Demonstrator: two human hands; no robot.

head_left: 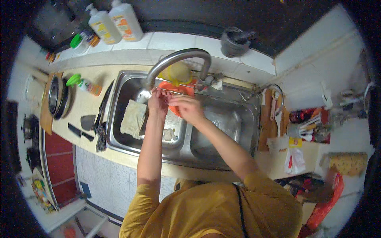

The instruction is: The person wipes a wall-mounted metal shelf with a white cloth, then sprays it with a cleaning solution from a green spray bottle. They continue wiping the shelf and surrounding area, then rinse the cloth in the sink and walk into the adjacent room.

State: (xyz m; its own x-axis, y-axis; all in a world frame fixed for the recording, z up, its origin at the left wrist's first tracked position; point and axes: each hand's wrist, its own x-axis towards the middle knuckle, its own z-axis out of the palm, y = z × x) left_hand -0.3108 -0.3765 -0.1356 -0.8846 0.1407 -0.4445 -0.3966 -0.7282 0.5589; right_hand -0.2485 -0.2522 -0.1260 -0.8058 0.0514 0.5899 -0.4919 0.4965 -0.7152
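My left hand (pixel 157 104) is under the spout of the metal faucet (pixel 174 56), over the left basin of the steel sink (pixel 180 150). Its fingers are curled together. Coming in from the right, my right hand (pixel 187 108) meets it, fingertips bent and pressed close to the left fingers. Whatever lies between them is too small or hidden to name. Behind and below the hands sits an orange plastic basket (pixel 187 90), partly covered. A pale cloth (pixel 133 118) drapes at the left of the basin, and whitish scraps (pixel 170 135) lie on its bottom.
Left of the sink lie a cleaver (pixel 87 122), a black-handled knife (pixel 80 132) and a spray bottle (pixel 88 85). Pump bottles (pixel 126 22) and a stone mortar (pixel 235 41) stand on the back ledge. A second faucet (pixel 274 89) rises at the right.
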